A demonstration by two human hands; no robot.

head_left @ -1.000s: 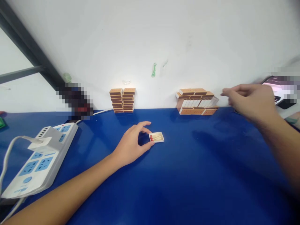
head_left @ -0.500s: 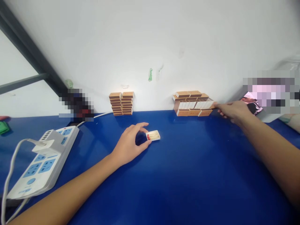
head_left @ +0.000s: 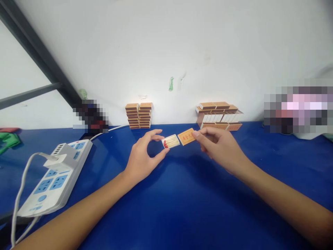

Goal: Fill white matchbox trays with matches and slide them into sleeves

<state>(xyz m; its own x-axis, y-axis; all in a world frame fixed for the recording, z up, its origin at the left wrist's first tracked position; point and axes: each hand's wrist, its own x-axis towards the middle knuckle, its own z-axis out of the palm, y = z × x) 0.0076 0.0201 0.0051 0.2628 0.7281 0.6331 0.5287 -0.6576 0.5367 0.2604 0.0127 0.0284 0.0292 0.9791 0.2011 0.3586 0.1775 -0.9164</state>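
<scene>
Between the thumb and fingers of my left hand (head_left: 144, 154) is a small white matchbox tray (head_left: 171, 141), its red-headed matches lying with their heads toward my palm. My right hand (head_left: 221, 147) pinches an orange matchbox sleeve (head_left: 186, 136) with red lettering by its right end. The sleeve's left end is close to the tray's right end, and the two are nearly in line. Behind my right hand, against the wall, stands a stack of matchboxes (head_left: 215, 106) with a middle row of pieces showing white sides.
Two columns of stacked matchboxes (head_left: 139, 115) stand against the wall at left. A white power strip (head_left: 56, 184) with a plugged-in adapter and cable lies on the blue table (head_left: 177, 208). Green cloth (head_left: 10, 140) is at far left, and blurred-out objects are on both sides.
My right hand has come from the right stack to the middle, bringing the matchbox sleeve. My left hand has raised the tray of matches slightly. The view has shifted a little.
</scene>
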